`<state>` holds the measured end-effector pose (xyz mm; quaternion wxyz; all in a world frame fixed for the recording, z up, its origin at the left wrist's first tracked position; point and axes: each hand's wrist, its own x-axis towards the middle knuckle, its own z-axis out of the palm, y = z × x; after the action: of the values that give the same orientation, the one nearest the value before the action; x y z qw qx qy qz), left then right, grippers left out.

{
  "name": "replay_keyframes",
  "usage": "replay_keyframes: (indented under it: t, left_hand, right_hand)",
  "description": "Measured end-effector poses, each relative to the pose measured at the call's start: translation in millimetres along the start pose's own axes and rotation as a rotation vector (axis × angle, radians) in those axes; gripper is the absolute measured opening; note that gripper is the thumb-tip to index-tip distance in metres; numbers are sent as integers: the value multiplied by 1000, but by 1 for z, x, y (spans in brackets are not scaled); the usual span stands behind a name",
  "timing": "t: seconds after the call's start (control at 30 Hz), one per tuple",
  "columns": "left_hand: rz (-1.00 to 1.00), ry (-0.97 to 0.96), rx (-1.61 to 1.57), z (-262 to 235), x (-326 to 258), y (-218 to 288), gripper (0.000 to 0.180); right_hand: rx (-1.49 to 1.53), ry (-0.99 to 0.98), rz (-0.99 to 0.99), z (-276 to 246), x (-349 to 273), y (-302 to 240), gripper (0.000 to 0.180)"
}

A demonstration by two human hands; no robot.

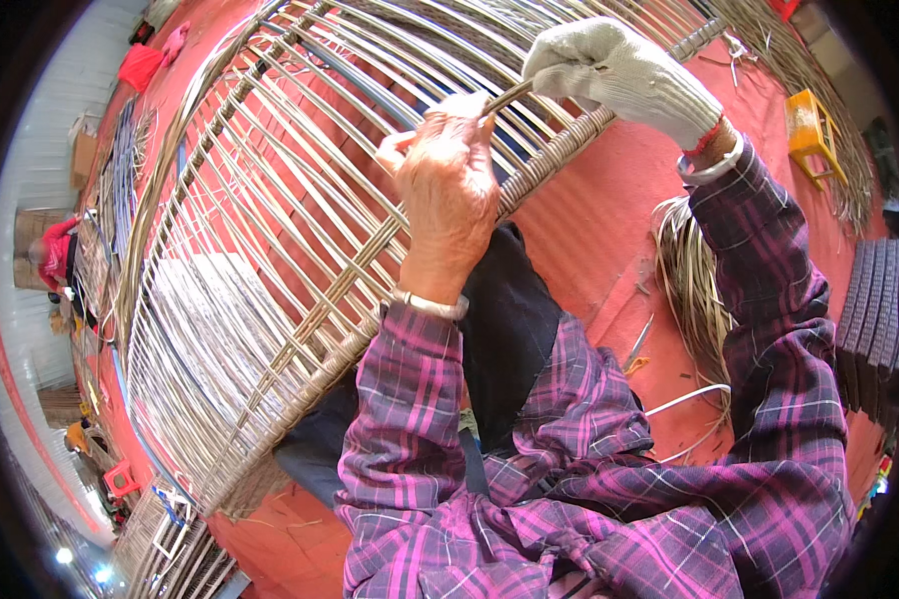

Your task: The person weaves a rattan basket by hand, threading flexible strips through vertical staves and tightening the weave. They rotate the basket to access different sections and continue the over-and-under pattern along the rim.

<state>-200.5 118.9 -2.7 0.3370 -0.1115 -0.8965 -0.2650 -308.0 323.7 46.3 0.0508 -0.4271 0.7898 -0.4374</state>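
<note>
A large woven frame of pale rods (pixel 300 190) leans across my lap, its near edge wrapped in brownish strand (pixel 554 160). My bare left hand (pixel 449 175) is closed on a short length of brown weaving strand (pixel 509 97) above the rods, near that wrapped edge. The strand runs right to my right hand (pixel 609 75), which wears a white knit glove and is curled round its other end. Both hands are close together, with the strand stretched between them. Fingertips of the left hand are partly hidden behind its back.
A bundle of loose strands (pixel 694 285) lies on the red floor covering (pixel 609 270) at my right, beside a pointed metal tool (pixel 639 339). Farther right are a yellow stool (pixel 814 135) and a stack of grey woven pieces (pixel 869 309). Another person in red (pixel 58 255) is at far left.
</note>
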Motion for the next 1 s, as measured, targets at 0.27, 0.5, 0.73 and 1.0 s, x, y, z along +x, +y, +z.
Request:
replay_keyframes:
  t: [0.27, 0.5, 0.73, 1.0]
  left_hand:
    - [-603, 47, -493, -28, -14, -21, 11]
    - [-429, -167, -19, -25, -15, -21, 19]
    - [-564, -105, -128, 7, -9, -12, 18]
    - [-226, 167, -252, 8, -14, -15, 15]
  right_hand:
    - [-363, 41, 116, 67, 19, 0, 35]
    - [-516, -181, 164, 85, 45, 2, 34]
    - [-72, -418, 251, 44, 40, 6, 25]
    - [121, -91, 255, 2, 24, 25, 13]
